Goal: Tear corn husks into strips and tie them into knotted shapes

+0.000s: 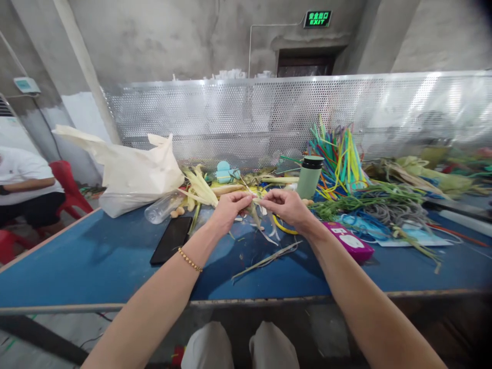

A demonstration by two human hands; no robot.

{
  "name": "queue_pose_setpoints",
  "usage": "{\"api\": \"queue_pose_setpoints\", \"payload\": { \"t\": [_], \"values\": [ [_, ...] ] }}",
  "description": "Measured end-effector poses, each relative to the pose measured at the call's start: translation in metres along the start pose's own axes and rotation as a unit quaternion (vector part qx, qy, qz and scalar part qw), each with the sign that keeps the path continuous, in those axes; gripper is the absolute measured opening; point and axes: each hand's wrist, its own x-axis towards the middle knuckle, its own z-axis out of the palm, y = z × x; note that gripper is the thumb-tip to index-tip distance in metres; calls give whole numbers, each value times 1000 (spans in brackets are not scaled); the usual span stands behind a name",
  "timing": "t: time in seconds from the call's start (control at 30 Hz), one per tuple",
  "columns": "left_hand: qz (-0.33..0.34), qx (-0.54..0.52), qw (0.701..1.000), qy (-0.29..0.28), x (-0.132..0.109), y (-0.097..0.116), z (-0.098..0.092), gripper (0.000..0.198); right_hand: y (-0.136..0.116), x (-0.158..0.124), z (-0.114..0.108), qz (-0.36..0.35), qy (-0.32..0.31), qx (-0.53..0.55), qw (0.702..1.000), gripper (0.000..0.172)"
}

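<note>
Above the blue table, my left hand and my right hand meet, both pinching a pale strip of dried leaf between their fingertips. Loose ends of the strip hang down toward the tabletop. A gold bead bracelet sits on my left wrist. More pale leaves lie just behind my hands, and a thin cut strip lies on the table in front of them.
A black phone, a clear bottle and a white bag lie left. A green flask, coloured strips, a magenta box and green stems sit right. A seated person is far left.
</note>
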Motion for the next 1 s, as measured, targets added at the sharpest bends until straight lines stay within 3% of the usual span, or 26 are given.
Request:
{"api": "queue_pose_setpoints", "payload": {
  "t": [0.2,0.33,0.7,0.87,1.0],
  "values": [
    [-7,35,999,7,-2,3,1,22,-5,-2,-5,27,20,44,998,23],
    [2,57,998,15,-4,6,4,17,-8,-3,-2,38,20,75,996,27],
    [-14,53,997,60,-3,5,7,12,1,0,6,-8,18,60,998,21],
    [-41,53,997,39,-4,7,8,10,2,0,4,-27,21,43,998,14],
    [-72,26,997,-21,-6,8,7,12,5,1,3,-54,26,1,998,10]
  ]
}}
